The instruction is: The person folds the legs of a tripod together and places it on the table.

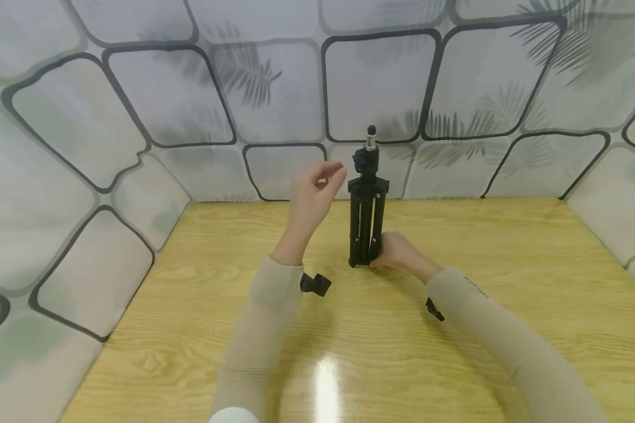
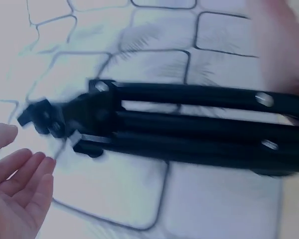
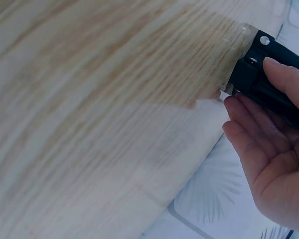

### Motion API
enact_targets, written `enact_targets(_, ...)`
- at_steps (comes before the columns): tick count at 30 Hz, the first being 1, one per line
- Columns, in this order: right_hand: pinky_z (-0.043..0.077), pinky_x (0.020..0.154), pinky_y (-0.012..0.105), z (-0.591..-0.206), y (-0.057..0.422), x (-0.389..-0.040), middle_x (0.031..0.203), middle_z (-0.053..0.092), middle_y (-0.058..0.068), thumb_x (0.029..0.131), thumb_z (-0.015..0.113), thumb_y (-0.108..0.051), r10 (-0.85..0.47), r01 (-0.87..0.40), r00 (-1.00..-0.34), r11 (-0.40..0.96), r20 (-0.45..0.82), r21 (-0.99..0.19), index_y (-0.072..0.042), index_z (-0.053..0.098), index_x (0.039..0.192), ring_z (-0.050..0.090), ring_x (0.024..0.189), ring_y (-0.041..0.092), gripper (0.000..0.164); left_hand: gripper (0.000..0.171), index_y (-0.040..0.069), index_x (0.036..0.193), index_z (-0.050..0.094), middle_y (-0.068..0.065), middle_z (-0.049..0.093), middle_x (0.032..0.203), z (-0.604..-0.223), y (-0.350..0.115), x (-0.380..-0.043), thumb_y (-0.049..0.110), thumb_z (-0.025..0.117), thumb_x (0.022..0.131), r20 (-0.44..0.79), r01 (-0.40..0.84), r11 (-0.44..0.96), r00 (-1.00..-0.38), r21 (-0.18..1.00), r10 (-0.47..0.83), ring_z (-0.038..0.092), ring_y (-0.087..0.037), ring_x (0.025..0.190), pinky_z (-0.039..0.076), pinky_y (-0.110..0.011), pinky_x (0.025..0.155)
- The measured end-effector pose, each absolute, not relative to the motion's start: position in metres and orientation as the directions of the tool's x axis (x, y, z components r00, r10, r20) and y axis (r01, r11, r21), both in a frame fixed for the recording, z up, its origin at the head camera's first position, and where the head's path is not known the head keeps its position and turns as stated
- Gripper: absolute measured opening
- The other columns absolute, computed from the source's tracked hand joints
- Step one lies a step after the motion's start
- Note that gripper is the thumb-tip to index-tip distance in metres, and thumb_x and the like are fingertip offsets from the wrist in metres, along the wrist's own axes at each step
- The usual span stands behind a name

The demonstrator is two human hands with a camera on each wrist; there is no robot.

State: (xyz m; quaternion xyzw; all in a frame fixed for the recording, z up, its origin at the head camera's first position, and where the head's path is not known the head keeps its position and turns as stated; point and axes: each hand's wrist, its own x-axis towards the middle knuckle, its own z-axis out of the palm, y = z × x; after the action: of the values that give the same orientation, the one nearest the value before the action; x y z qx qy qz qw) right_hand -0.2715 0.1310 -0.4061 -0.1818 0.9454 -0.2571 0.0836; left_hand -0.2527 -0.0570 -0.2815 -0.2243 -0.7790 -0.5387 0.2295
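A folded black tripod light stand [image 1: 367, 188] stands upright on the table, its silver spigot with a black tip pointing up. My right hand [image 1: 397, 251] grips the stand low down, near the foot of its legs. In the right wrist view, the thumb and fingers of the right hand [image 3: 276, 137] lie on either side of the stand's lower end [image 3: 246, 74]. Left of the stand's top, my left hand [image 1: 314, 191] is raised with nothing in it. The left wrist view shows the left hand [image 2: 22, 186] with loosely bent fingers, apart from the stand's knob and collar [image 2: 52, 117].
The wooden table [image 1: 217, 329] extends around the stand on all sides. Behind it and at both sides rises a pale patterned backdrop [image 1: 280, 170] with dark outlines and leaf shapes. A black device [image 1: 316, 284] sits at the left cuff.
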Motion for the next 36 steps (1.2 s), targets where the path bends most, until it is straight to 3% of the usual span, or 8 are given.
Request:
enact_targets(5, 0.048, 0.058, 0.034, -0.407, 0.131, -0.272, 0.063, 0.060, 0.004, 0.063, 0.077, -0.014, -0.384, -0.305, -0.921, 0.810, -0.060, -0.501, -0.001, 0.061, 0.074, 0.056, 0.057, 0.017, 0.024, 0.027, 0.001, 0.107, 0.061, -0.008, 0.062, 0.104, -0.254, -0.040, -0.257, 0.020, 0.058, 0.087, 0.653, 0.656, 0.309, -0.746, 0.689, 0.127, 0.056, -0.009, 0.094, 0.045, -0.018, 0.076)
enact_targets(15, 0.047, 0.055, 0.032, -0.407, 0.130, -0.271, 0.059, 0.059, 0.002, 0.063, 0.076, -0.013, -0.394, -0.314, -0.918, 0.804, -0.056, -0.506, -0.002, 0.061, 0.071, 0.055, 0.054, 0.015, 0.020, 0.023, 0.002, 0.104, 0.062, -0.007, 0.063, 0.097, -0.238, -0.019, -0.270, 0.012, 0.063, 0.083, 0.564, 0.570, 0.249, -0.820, 0.783, 0.104, 0.057, -0.009, 0.089, 0.044, -0.017, 0.076)
enact_targets(29, 0.047, 0.055, 0.032, -0.405, 0.132, -0.271, 0.060, 0.059, 0.002, 0.064, 0.077, -0.013, -0.400, -0.319, -0.915, 0.790, -0.047, -0.524, -0.001, 0.062, 0.075, 0.055, 0.054, 0.015, 0.022, 0.019, 0.000, 0.096, 0.064, -0.008, 0.064, 0.090, -0.233, -0.018, -0.271, 0.009, 0.067, 0.079, 0.536, 0.539, 0.187, -0.841, 0.821, 0.068, 0.058, -0.010, 0.082, 0.046, -0.018, 0.073)
enact_targets(36, 0.044, 0.051, 0.030, -0.405, 0.142, -0.268, 0.056, 0.057, 0.001, 0.061, 0.073, -0.007, -0.439, -0.394, -0.898, 0.776, 0.026, -0.492, -0.003, 0.060, 0.065, 0.050, 0.051, 0.014, 0.015, 0.023, 0.000, 0.098, 0.064, -0.008, 0.064, 0.090, -0.230, -0.032, -0.268, 0.007, 0.069, 0.076, 0.480, 0.482, 0.122, -0.876, 0.868, 0.047, 0.059, -0.013, 0.082, 0.047, -0.022, 0.072)
